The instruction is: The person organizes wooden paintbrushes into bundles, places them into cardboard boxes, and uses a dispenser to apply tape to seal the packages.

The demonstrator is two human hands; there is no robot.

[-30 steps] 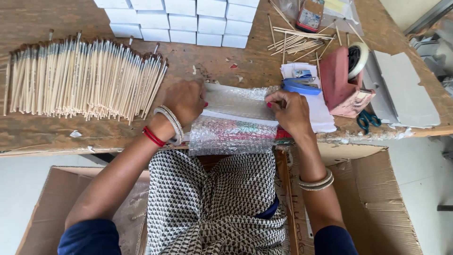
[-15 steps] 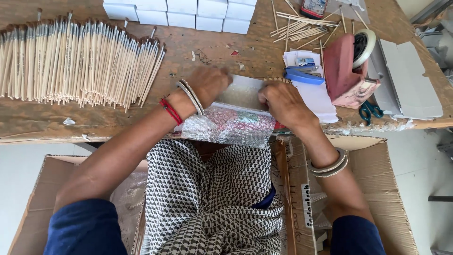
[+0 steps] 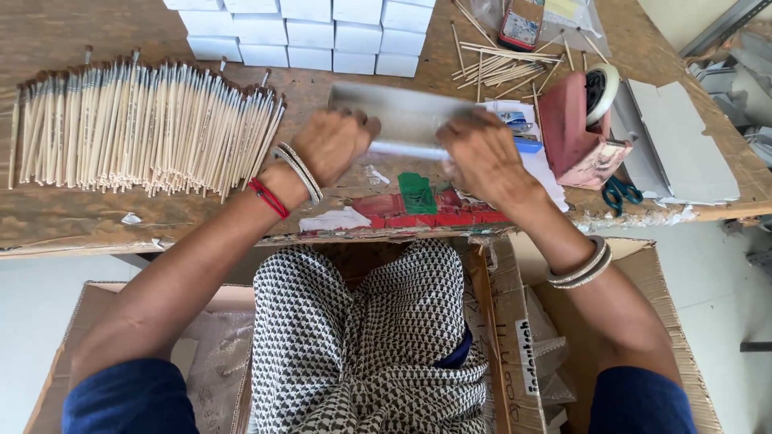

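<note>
Both hands were raised over the middle of a worn wooden worktable, holding a blurred, pale sheet of clear wrapping film stretched between them. The left hand gripped the sheet's left end with fingers curled around it, and the right hand gripped the right end in the same way; the motion blur hid the exact finger placement. The left wrist carried silver bangles and a red thread band, and the right wrist carried further silver bangles. To the left of the hands, a broad row of thin paintbrushes with pale wooden handles lay side by side on the table, bristles pointing far. At the far edge stood a block of small white boxes, stacked in rows. To the right, near the right hand, sat a red tape dispenser with a roll on it, and green-handled scissors lay just near of it. A loose scatter of brush sticks lay far right, beside grey card sheets. On the table's near edge lay a green scrap and red paper. Open cardboard cartons stood below the table, on either side of the person's patterned black-and-white lap.
</note>
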